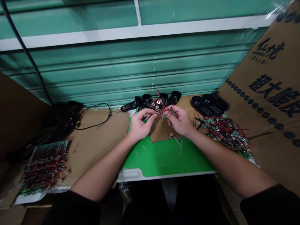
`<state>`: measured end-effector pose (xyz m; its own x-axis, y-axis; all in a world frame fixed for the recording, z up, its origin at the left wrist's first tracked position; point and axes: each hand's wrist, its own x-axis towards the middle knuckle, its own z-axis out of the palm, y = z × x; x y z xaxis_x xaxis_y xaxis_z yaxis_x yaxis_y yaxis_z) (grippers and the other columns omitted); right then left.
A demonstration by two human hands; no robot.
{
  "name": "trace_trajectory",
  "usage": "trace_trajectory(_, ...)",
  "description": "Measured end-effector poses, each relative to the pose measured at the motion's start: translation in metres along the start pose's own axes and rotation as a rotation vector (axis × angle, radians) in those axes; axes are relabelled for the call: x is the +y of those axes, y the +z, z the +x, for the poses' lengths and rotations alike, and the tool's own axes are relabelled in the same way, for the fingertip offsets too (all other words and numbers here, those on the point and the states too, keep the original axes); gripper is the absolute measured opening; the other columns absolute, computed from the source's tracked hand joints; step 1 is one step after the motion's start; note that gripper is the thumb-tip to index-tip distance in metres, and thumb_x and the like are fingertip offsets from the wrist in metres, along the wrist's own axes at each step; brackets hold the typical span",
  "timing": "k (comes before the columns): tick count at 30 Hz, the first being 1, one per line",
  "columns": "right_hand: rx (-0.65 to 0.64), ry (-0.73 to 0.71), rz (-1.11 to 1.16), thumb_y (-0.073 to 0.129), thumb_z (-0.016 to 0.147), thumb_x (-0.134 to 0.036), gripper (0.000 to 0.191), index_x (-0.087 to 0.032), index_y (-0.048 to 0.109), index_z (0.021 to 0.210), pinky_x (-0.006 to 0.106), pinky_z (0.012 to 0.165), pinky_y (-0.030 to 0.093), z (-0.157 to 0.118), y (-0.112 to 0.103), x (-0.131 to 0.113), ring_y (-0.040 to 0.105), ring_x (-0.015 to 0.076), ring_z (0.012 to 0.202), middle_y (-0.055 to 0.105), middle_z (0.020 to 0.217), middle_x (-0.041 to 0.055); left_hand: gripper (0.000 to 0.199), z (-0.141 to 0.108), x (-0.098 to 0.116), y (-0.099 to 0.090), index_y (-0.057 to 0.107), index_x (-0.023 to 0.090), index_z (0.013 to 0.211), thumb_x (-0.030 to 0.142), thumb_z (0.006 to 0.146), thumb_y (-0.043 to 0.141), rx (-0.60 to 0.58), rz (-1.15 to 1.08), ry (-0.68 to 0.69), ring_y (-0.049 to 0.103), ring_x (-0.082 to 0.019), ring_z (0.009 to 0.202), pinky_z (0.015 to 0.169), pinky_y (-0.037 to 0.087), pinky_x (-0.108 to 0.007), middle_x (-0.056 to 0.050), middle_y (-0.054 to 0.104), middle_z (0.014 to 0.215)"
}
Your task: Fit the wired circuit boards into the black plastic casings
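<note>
Both hands meet over the far part of a green board [154,162], around a small tangle of circuit boards with red and black wires [161,107]. My left hand [142,123] pinches the tangle's left side between thumb and fingers. From the right, my right hand [179,120] is closed on the wired boards, with thin wires poking out past its fingers. Beneath the hands lies a piece of brown cardboard [160,131]. Exactly which board each fingertip grips is too small to tell.
Black plastic housings [174,97] stand behind the hands, with more [209,104] to the right. A heap of wired boards [228,132] lies right; a wired panel [47,165] lies left. A black cable [95,126] curls on cardboard. Green slatted wall [131,72] behind, cardboard box [269,81] right.
</note>
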<state>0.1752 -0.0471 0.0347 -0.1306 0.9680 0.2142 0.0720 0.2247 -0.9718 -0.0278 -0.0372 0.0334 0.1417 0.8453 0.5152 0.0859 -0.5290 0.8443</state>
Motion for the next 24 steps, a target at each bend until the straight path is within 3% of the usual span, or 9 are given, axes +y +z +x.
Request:
trace_trajectory(10, 0.020, -0.019, -0.014, 0.075, 0.084, -0.083, 0.075, -0.013, 0.063, 0.109, 0.017, 0.047, 0.037, 0.0012, 0.0020, 0.0015, 0.050, 0.0043, 0.054, 0.060, 0.072, -0.0006, 0.017, 0.0000, 0.0005, -0.0002, 0.079, 0.017, 0.095, 0.034, 0.096, 0.077, -0.016, 0.071, 0.077, 0.071, -0.014, 0.072, 0.073, 0.057, -0.026, -0.006, 0.080, 0.086)
trace_trajectory(16, 0.050, -0.039, -0.076, 0.078, 0.087, -0.068, 0.057, -0.014, 0.064, 0.101, 0.016, 0.057, 0.044, 0.0020, -0.0003, 0.0036, 0.058, 0.0072, 0.068, 0.061, 0.074, 0.0019, 0.016, -0.0022, 0.0006, -0.0018, 0.078, 0.019, 0.097, 0.035, 0.099, 0.074, 0.013, 0.184, 0.112, 0.071, -0.015, 0.075, 0.077, 0.056, -0.029, -0.005, 0.079, 0.087)
trace_trajectory(24, 0.060, 0.002, -0.075, 0.080, 0.083, -0.055, 0.045, -0.015, 0.064, 0.094, 0.016, 0.056, 0.042, 0.0026, 0.0003, 0.0046, 0.055, 0.0067, 0.063, 0.059, 0.069, 0.0002, 0.009, -0.0008, 0.0028, -0.0033, 0.077, 0.020, 0.098, 0.026, 0.099, 0.070, -0.007, 0.313, 0.308, 0.073, -0.020, 0.095, 0.089, 0.058, -0.035, -0.008, 0.079, 0.099)
